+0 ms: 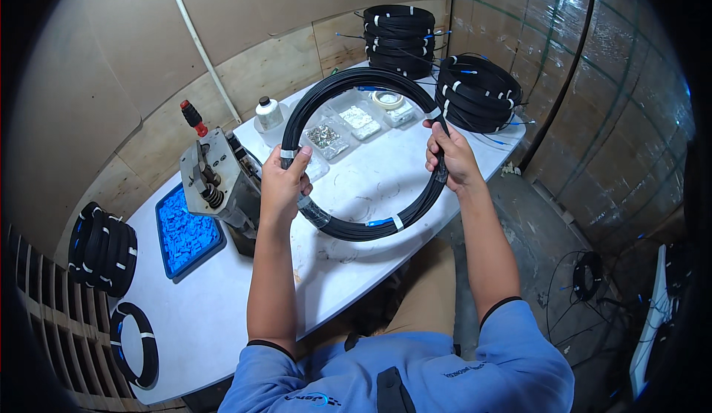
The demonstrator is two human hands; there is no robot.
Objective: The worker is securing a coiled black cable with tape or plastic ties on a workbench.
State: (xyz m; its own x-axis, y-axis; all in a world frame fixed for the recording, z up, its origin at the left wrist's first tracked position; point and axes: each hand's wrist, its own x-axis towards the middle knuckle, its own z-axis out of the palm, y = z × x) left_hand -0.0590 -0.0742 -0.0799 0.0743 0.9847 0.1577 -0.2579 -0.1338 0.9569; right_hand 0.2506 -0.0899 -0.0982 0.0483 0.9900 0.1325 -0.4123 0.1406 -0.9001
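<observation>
Between my two hands I hold up a large coil of black cable, raised over the white table. White tape bands and strips of clear wrap bind it, and a blue connector shows on its lower part and another near its top. My left hand is closed round the coil's left side, thumb beside a white band. On the opposite side my right hand grips the coil just below another white band. Through the ring I see clear plastic trays, one with small metal parts and one with small white pieces.
On the white table stand a metal bench machine with a red-and-black handle, a blue tray of small blue parts and a white bottle. Stacked cable coils rise at the back, with more coils at right and others at left.
</observation>
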